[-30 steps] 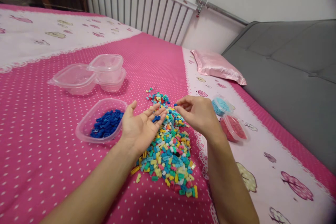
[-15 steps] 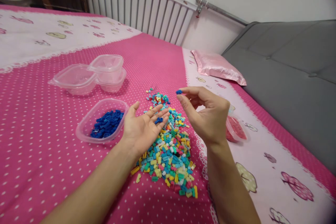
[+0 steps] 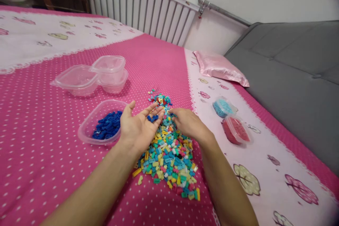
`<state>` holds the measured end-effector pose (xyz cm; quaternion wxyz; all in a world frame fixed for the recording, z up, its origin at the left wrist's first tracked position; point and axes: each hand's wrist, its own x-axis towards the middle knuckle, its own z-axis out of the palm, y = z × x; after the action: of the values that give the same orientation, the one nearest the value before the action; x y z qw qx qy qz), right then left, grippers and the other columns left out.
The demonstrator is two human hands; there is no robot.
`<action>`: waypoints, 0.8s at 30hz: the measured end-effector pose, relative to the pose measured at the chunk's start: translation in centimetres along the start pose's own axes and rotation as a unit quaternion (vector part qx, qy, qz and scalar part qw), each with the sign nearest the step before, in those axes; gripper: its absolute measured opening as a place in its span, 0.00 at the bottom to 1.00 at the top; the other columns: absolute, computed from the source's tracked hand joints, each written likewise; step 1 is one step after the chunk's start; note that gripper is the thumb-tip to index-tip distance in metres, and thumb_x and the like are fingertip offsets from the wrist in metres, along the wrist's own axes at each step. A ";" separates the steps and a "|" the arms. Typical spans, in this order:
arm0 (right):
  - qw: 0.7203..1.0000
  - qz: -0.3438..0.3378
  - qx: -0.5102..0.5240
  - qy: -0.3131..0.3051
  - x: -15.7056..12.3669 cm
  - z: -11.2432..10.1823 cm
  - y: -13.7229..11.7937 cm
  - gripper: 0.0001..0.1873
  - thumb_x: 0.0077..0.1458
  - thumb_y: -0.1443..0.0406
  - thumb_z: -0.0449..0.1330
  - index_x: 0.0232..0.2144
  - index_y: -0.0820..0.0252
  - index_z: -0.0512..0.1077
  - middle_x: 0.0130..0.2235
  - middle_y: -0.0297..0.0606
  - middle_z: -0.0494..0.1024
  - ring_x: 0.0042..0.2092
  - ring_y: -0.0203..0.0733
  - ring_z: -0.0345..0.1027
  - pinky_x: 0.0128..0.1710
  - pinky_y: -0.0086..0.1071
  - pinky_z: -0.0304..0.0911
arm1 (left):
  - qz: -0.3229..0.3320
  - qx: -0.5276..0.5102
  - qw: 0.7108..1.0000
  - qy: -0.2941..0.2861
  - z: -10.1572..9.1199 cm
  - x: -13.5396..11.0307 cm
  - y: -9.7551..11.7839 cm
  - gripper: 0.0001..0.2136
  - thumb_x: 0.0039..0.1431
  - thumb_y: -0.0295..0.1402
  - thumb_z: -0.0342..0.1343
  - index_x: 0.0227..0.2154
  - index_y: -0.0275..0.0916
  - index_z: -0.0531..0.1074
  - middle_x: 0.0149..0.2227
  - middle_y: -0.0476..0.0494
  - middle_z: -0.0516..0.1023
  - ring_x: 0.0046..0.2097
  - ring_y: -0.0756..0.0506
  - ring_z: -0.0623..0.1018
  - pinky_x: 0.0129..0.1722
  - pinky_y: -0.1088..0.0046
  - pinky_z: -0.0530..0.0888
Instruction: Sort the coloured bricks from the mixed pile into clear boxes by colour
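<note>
My left hand (image 3: 137, 125) is palm up with its fingers stretched out. A few small blue toy bricks (image 3: 153, 118) lie loose on those fingers. Just right of it, my right hand (image 3: 186, 122) bends down at the upper part of a pile of mixed-colour toy bricks (image 3: 172, 162), fingertips together among the pieces. Dark blue shows by these fingertips, but whether it is gripped is hidden. Left of my left hand stands a clear plastic tub (image 3: 86, 130) with many blue bricks (image 3: 108, 125) inside, its right side partly covered by the hand.
Several clear containers (image 3: 79, 77) are grouped at the back left, some stacked. On the right sit a tub of light blue bricks (image 3: 222, 107) and a tub of red bricks (image 3: 235, 130). Beyond are a pink pillow (image 3: 221, 67), a grey headboard (image 3: 291, 63) and a radiator (image 3: 148, 7).
My right hand, which held a blue brick up in a pinch, has moved down and left to the pile. The left hand has shifted slightly left, and more blue shows on its fingers.
</note>
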<state>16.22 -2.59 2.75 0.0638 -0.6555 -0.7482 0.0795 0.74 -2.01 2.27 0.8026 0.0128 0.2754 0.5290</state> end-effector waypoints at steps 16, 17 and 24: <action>0.995 0.083 0.018 0.050 0.1 -1.1 1.4 0.16 0.56 0.68 0.52 0.41 0.53 0.77 0.42 0.39 0.80 0.46 0.43 0.72 0.46 0.35 0.64 | 0.012 -0.008 1.000 0.013 -0.1 0.2 0.3 0.23 0.58 0.42 0.42 0.46 0.27 0.67 0.41 0.28 0.72 0.44 0.39 0.75 0.38 0.68 0.77; 0.994 0.091 0.020 0.055 0.6 -0.6 1.5 0.16 0.57 0.68 0.52 0.43 0.54 0.76 0.43 0.40 0.80 0.46 0.43 0.72 0.47 0.35 0.63 | 0.012 -0.008 1.000 0.012 -0.2 0.2 0.3 0.23 0.58 0.42 0.42 0.46 0.27 0.67 0.41 0.28 0.72 0.44 0.39 0.75 0.38 0.68 0.77; 0.997 0.001 0.072 0.025 2.6 2.2 2.6 0.18 0.53 0.71 0.56 0.47 0.56 0.73 0.47 0.37 0.78 0.46 0.38 0.70 0.49 0.30 0.61 | 0.010 -0.015 1.000 0.015 -0.1 0.3 0.3 0.23 0.58 0.42 0.43 0.45 0.27 0.67 0.40 0.28 0.72 0.43 0.40 0.75 0.37 0.68 0.77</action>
<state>17.98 0.22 0.02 0.1295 -0.6519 -0.7380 0.1167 0.56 -1.66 2.13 0.7931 -0.0041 0.2790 0.5414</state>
